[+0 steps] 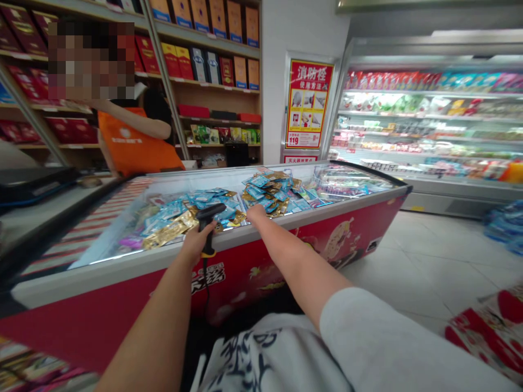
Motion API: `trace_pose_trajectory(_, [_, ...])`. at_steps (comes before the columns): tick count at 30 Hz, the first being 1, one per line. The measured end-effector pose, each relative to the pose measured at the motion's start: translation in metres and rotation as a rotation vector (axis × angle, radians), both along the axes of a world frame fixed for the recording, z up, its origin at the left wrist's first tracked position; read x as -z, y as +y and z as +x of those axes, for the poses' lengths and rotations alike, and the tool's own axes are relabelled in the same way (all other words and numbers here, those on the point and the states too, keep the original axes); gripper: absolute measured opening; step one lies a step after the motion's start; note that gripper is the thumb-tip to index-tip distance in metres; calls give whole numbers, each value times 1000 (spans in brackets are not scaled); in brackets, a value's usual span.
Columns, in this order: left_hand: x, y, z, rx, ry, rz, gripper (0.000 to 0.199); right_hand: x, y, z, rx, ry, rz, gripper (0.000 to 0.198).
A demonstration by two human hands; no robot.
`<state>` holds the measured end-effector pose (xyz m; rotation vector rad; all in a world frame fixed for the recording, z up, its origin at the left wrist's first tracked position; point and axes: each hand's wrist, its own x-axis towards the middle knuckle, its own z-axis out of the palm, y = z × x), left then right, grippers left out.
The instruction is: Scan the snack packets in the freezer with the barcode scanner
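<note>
My left hand (196,241) is wrapped round the grip of a black and yellow barcode scanner (210,212), held just over the near edge of the chest freezer (261,234). From the scanner's base a dark cable hangs down. My right hand (256,213) is at the front of a pile of blue and gold packets (267,190). Its fingers look curled in, and whatever they hold is hidden. A second spread of blue packets (171,207) and gold packets (169,230) lies left of and behind the scanner.
A person in an orange apron (131,141) stands behind the freezer at the left. Beside them is a counter with a dark device (35,182). Shelves of boxes (220,71) line the back. A lit open fridge (420,114) stands right, with blue wrapped bottles (504,226) on the floor.
</note>
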<state>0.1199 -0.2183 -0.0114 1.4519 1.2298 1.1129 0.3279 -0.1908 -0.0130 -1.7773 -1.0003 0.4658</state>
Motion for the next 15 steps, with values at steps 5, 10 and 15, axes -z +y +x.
trace_pose_trajectory(5, [0, 2, 1, 26, 24, -5, 48, 8, -12, 13, 81, -21, 26, 22])
trace_pose_trajectory(10, [1, 2, 2, 27, 36, -5, 47, 7, -14, 1, -41, -103, -23, 41])
trace_pose_trajectory(15, [0, 1, 2, 34, 37, -21, 47, -6, -20, -11, -66, -327, 94, 41])
